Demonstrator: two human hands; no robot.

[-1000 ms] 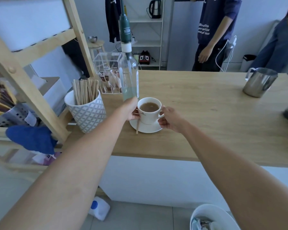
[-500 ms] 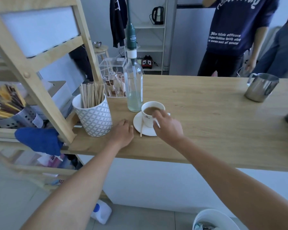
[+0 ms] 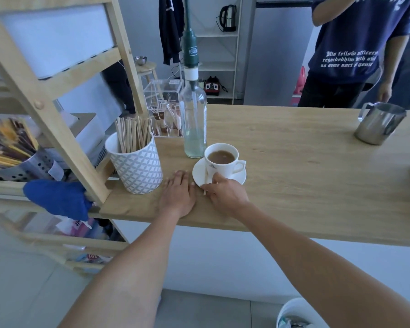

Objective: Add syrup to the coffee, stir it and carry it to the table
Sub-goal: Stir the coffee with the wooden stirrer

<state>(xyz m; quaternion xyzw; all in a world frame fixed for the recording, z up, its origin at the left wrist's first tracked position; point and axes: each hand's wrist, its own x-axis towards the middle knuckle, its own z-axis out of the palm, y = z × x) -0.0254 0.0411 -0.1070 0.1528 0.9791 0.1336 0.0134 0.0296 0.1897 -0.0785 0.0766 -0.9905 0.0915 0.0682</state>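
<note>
- Left hand (image 3: 178, 197) lies flat and empty on the counter (image 3: 305, 185), likely bracing.
- Right hand (image 3: 225, 194), at the saucer's (image 3: 238, 177) six o'clock edge, pinches the wooden stirrer (image 3: 206, 183) resting there, ready to stir, I'd say.
- Coffee cup (image 3: 221, 159) sits on the saucer, handle at three o'clock.
- Syrup bottle (image 3: 193, 119) stands upright at eleven o'clock, just beside the cup.

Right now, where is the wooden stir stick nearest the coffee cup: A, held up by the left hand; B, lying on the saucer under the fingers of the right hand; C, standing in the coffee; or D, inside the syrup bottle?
B: the wooden stir stick lies on the saucer beside the coffee cup, with the right hand pinching at it; the left hand rests flat on the counter.
</note>
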